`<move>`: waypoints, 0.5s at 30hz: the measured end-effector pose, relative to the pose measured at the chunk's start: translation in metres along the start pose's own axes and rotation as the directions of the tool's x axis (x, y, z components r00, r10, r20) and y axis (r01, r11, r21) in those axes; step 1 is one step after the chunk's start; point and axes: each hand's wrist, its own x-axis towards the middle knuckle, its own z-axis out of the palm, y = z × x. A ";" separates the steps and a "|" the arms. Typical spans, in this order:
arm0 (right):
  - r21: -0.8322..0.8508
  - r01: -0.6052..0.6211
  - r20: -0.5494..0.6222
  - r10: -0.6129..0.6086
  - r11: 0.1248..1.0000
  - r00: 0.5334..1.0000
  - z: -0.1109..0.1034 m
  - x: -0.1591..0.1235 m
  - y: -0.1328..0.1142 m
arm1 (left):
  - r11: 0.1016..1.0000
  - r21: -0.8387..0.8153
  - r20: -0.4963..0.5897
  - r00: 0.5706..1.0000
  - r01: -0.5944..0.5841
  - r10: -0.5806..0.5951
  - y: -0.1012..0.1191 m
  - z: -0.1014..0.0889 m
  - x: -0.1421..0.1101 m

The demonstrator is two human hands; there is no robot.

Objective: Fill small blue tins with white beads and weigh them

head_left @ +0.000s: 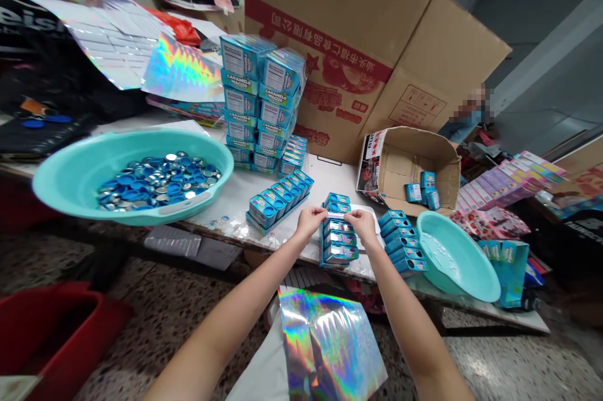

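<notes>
My left hand (311, 222) and my right hand (362, 225) pinch opposite ends of a small pale strip (336, 215). They hold it across a row of small blue boxes (340, 240) at the table's near edge. Several of these boxes have shiny silvery tops. Left of my hands stands another row of blue boxes (277, 195) with round blue caps on top. To the right is a slanted row of blue boxes (400, 239) with dark round openings. A rainbow-sheened foil sheet (332, 344) lies over my lap.
A turquoise basin (70, 181) at left holds blue and silver round caps. Another basin (471, 263) at right contains small white pieces. Wrapped box stacks (261, 105), an open carton (400, 162) and a large cardboard box (325, 30) stand behind. A person (466, 118) is at far right.
</notes>
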 end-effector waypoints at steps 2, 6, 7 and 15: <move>-0.008 -0.001 0.009 0.002 1.000 1.000 0.000 0.000 -0.002 | 1.000 -0.011 -0.008 1.000 0.008 -0.008 0.001 0.000 0.000; -0.072 -0.018 0.023 0.020 0.997 1.000 -0.001 0.000 -0.009 | 1.000 0.000 -0.026 1.000 0.006 -0.006 0.002 0.000 0.003; -0.103 -0.024 0.022 0.026 0.994 0.999 -0.001 0.000 -0.010 | 1.000 0.009 -0.033 0.999 0.004 -0.003 0.002 0.000 0.004; -0.213 -0.042 0.046 0.052 0.976 0.998 -0.002 0.005 -0.013 | 1.000 0.013 -0.056 0.998 -0.004 0.005 -0.003 -0.002 0.006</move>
